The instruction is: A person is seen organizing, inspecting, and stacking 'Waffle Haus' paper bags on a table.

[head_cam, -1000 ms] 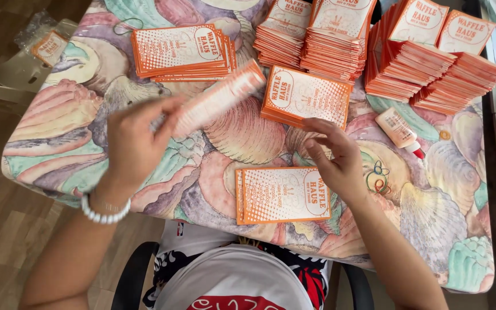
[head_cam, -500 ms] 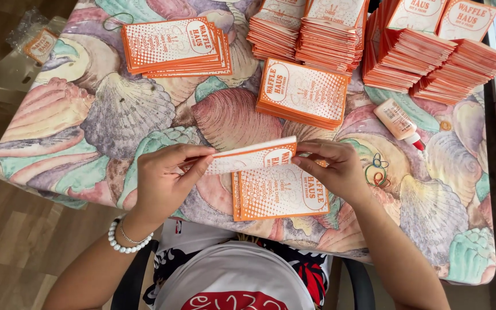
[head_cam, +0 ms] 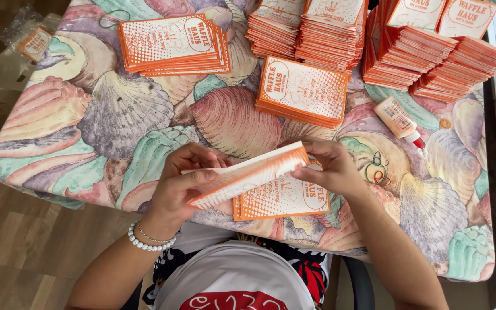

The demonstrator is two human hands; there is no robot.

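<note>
**Both hands pinch one flat orange carton above the stack**

The left hand and the right hand hold one flat orange-and-white printed cardboard carton between them, lifted off the table and tilted so its long edge faces the camera. The left fingers wrap the lower left end, thumb on top; the right fingertips pinch the upper right corner. Holding it at both ends keeps the thin card stiff and, it seems, lets its edges be pressed or squared.

Directly beneath the grip, touching the table, lies a small stack of the same orange cartons, placed where a finished piece can drop straight down. Beyond the grip sit more stacks: one flat pile just ahead, another up and to the left, and tall fanned rows farther right.

To the right of the right hand, a small orange glue bottle with a red tip lies on its side within reach, and loose coloured rubber bands rest beside the wrist on the seashell-patterned tablecloth.
</note>
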